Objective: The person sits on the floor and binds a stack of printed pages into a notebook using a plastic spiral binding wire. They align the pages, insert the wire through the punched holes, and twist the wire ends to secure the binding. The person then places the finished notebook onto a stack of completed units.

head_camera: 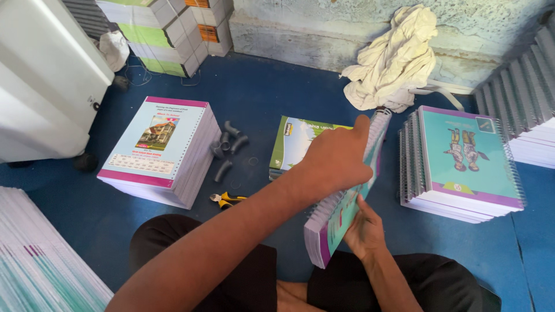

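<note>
The notebook (341,211) stands on its edge, tilted, above the blue floor (260,98) and in front of the person's lap. It has a teal cover and a wire coil along its top side. The left hand (335,159) rests on top of it, fingers curled over the coil and one finger pointing up. The right hand (364,228) holds the teal cover from below, thumb on the cover, grip closed around the lower edge.

Just behind the notebook, a green book (292,141) lies flat on the floor. To the right is a stack of teal coil books (462,167). To the left are yellow pliers (226,199) and some grey plastic bits (226,147). Further left sits a tall pile of pages with a pink-edged cover (156,147). A crumpled cloth (393,58) lies by the wall.
</note>
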